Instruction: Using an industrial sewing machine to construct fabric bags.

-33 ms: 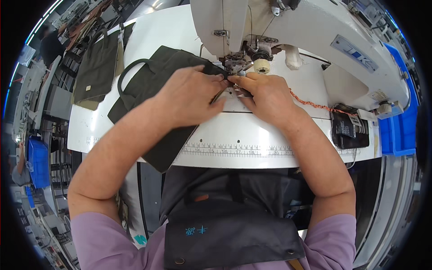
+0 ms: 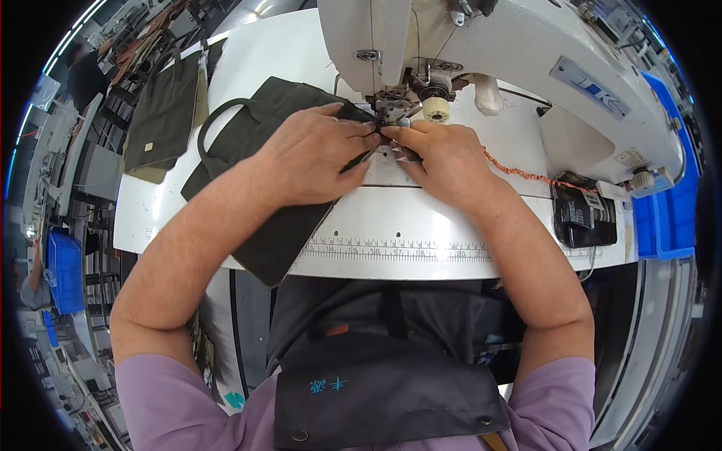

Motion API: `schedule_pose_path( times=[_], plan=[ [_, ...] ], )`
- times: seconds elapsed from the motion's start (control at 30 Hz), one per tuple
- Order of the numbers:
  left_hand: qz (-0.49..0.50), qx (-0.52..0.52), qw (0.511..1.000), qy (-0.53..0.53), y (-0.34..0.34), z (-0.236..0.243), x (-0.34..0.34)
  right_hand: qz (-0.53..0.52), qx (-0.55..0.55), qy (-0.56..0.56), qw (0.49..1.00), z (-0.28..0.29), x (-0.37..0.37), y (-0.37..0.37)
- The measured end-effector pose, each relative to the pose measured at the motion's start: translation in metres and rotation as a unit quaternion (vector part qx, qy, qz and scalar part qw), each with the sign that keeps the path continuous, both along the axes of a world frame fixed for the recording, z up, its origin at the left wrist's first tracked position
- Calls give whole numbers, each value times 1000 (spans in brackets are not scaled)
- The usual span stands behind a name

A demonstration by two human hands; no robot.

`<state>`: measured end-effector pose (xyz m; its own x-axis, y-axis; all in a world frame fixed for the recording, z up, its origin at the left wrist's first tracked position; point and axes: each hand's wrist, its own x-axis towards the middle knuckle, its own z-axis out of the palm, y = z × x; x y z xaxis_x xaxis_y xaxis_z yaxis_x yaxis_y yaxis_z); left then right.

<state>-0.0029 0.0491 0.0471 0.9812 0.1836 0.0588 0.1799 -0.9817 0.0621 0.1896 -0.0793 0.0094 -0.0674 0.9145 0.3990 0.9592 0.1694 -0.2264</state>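
A dark green fabric bag panel (image 2: 267, 244) with a loop handle (image 2: 207, 139) lies aslant on the sewing machine's white table. Its far right corner reaches the needle and presser foot (image 2: 387, 113). My left hand (image 2: 320, 154) lies over the panel, gripping its edge between thumb and fingers just left of the foot. On the other side, my right hand (image 2: 447, 161) is curled, its index fingertip touching the fabric edge at the foot. Pointed metal tips, which look like thread snips (image 2: 406, 155), show under its fingers. The fabric under my left palm is hidden.
The white machine head (image 2: 519, 45) rises close beyond my hands. A second dark green bag piece (image 2: 162, 124) lies at the far left. A dark phone-like object (image 2: 583, 218) and an orange cord (image 2: 519, 175) are at right, a blue bin (image 2: 665, 218) beyond. A ruler strip (image 2: 398, 249) runs along the front.
My left hand has shifted slightly, its thumb moving in toward the fingers. The bag panel has moved very slightly with it. My right hand stays at the presser foot.
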Motion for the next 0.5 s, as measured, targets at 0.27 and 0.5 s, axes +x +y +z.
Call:
schedule_pose_path(
  times=[0.27,0.5],
  plan=[
    [-43,-135,986,-87,11,-33,-27,-1,-14,-12,1000,-2,-2,-2],
    [-25,-120,986,-116,4,-38,-22,-18,-8,-31,999,0,-5,-1]
  ],
)
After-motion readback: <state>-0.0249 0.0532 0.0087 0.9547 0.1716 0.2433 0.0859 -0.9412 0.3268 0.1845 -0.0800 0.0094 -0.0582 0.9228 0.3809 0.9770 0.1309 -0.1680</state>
